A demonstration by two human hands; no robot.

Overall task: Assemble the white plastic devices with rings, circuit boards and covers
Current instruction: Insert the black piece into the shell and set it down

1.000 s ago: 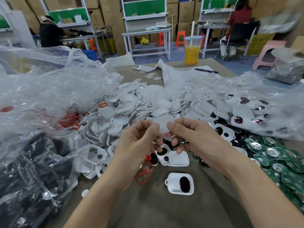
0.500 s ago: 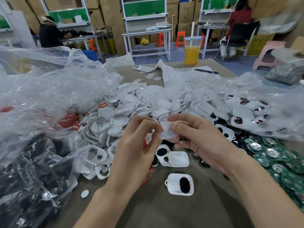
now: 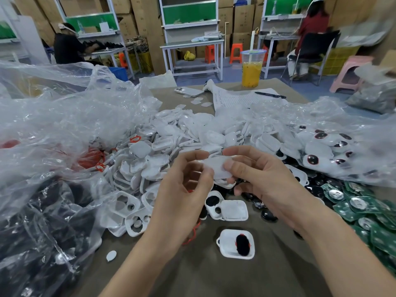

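White, flat, rounded plastic cover (image 3: 215, 168) sits pinched between both hands above the brown surface (image 3: 214, 275). The left hand (image 3: 182, 189) grips its left end with thumb and curled forefinger. The right hand (image 3: 265, 181) clamps its right end, thumb on top and fingers underneath. Behind them lies a heap of white plastic shells (image 3: 192, 133). Between the forearms, a white housing with a black insert (image 3: 227, 243) rests on the surface. Green circuit boards (image 3: 364, 213) lie at the right. Orange-red rings (image 3: 99, 167) lie at the left, beside crumpled clear plastic bagging (image 3: 53, 116).
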